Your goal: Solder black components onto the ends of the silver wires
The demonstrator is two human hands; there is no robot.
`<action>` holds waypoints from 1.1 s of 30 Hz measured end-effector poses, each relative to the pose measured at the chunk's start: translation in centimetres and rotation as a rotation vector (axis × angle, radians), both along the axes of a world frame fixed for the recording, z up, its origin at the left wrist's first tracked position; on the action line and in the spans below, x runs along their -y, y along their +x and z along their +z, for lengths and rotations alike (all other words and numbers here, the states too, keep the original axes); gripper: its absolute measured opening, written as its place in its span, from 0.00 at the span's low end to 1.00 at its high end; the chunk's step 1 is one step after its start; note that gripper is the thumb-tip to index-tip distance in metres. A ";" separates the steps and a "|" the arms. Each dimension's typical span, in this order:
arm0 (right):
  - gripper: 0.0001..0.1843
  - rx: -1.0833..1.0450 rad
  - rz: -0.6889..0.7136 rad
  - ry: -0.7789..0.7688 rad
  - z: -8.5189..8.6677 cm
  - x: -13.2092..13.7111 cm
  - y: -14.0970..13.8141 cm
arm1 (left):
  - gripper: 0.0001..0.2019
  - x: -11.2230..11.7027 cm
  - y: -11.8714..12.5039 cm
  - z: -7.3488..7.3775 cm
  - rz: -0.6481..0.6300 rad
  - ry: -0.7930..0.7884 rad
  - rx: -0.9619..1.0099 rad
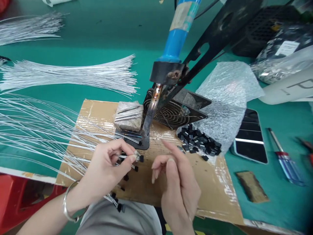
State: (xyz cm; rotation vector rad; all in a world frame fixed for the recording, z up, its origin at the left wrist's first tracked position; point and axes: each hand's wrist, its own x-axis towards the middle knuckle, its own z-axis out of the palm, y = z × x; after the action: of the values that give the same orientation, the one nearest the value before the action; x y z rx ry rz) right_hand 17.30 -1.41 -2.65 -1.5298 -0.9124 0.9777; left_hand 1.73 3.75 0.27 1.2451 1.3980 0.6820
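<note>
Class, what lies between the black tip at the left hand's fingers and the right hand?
In the head view, only cardboard shows between the black tip and the right hand; no object lies in that gap.

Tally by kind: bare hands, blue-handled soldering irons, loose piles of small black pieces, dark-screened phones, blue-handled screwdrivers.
Bare left hand and right hand: 2
Blue-handled soldering iron: 1
Loose pile of small black pieces: 1
Dark-screened phone: 1
Blue-handled screwdriver: 1
Total: 6
</note>
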 end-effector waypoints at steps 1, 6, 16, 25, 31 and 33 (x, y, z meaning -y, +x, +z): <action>0.18 0.018 -0.006 0.001 -0.1 0.2 0.3 | 0.05 -0.1 0.0 0.0 0.003 -0.002 -0.008; 0.07 0.140 0.016 0.102 -1.2 0.8 1.7 | 0.06 -0.4 0.0 -0.3 0.020 -0.005 -0.034; 0.13 0.182 0.382 0.085 0.4 0.4 1.0 | 0.07 -1.1 0.3 -0.5 0.022 0.040 -0.113; 0.09 0.096 0.209 0.244 0.1 -0.9 1.2 | 0.08 -1.1 0.4 -0.2 0.033 0.030 -0.133; 0.08 0.103 0.164 0.244 -0.5 -1.3 1.0 | 0.08 -1.3 0.6 0.0 0.047 0.021 -0.108; 0.08 0.085 0.143 0.225 -0.3 -1.4 0.4 | 0.08 -1.4 0.8 0.1 0.053 0.025 -0.101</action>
State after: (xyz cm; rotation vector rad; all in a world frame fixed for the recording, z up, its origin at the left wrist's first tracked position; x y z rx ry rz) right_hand 17.74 -0.04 -2.97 -1.3377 -1.1649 0.8822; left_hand 2.48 5.15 0.35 1.2811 1.5146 0.6828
